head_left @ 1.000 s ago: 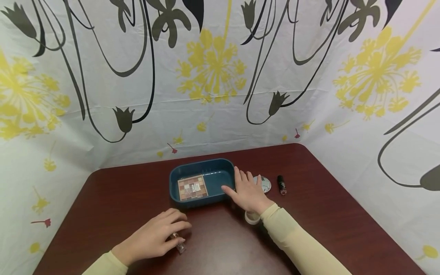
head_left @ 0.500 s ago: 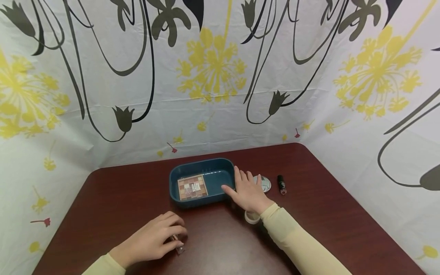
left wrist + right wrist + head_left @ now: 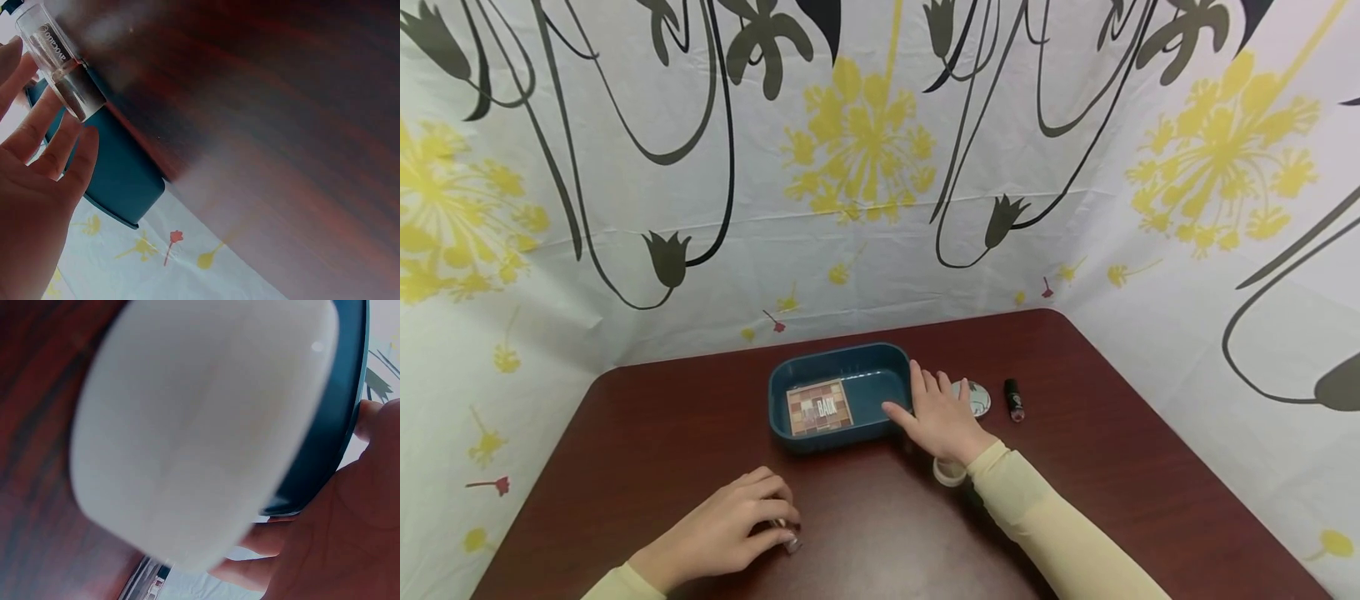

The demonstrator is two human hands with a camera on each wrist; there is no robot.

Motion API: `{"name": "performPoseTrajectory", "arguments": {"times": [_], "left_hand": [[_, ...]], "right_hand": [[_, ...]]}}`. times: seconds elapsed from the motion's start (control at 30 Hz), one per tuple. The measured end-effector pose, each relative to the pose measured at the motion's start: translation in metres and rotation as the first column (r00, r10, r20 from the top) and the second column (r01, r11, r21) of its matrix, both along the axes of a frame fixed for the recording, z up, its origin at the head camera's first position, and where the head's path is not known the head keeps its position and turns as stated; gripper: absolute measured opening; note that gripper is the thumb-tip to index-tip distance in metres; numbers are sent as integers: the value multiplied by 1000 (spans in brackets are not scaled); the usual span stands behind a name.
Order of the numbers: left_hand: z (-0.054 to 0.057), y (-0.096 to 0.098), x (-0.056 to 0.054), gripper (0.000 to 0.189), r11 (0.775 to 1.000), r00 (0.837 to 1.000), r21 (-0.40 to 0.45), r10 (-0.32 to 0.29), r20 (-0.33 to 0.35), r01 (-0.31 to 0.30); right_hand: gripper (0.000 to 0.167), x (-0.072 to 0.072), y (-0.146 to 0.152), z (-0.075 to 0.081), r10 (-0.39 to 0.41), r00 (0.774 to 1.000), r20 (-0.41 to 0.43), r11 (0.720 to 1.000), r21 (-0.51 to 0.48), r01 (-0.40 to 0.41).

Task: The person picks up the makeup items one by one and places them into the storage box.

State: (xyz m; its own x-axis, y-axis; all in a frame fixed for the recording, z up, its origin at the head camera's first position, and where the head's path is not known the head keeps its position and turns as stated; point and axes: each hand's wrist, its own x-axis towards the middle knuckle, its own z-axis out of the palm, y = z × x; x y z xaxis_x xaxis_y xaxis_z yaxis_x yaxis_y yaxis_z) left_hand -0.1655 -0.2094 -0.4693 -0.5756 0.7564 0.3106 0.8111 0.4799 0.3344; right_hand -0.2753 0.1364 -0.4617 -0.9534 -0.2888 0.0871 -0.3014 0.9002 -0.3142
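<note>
clear lettered tube (image 3: pixel 61 67) | apart from blue tray (image 3: pixel 876 396) | tray upright, open-topped

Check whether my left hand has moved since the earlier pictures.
Yes: in the head view, your left hand has drawn back slightly, down and leftward, away from the blue tray.

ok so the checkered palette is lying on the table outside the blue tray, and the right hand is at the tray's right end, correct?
Not quite: the checkered palette lies inside the blue tray, toward its left end, not on the table outside it. The head view shows this. The right hand is at the tray's right end, as you say.
</note>
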Motion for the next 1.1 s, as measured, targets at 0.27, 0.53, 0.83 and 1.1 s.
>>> {"name": "performPoseTrajectory", "arguments": {"times": [0.27, 0.53, 0.83, 1.1], "left_hand": [[1, -4, 4, 23, 1000, 1000, 15, 9, 30, -10], [-2, -6, 2, 26, 1000, 999, -5, 15, 41, -15], [-5, -6, 0, 26, 1000, 999, 8, -16, -32, 16], [-6, -6, 0, 28, 1000, 996, 17, -22, -88, 24]], "right_hand": [[99, -1, 0, 2, -4, 1000, 8, 1000, 8, 4], [100, -3, 0, 0, -12, 1000, 6, 1000, 10, 12], [101, -2, 0, 1, -9, 1000, 4, 1000, 4, 9], [101, -3, 0, -2, -11, 1000, 4, 1000, 9, 11]]}}
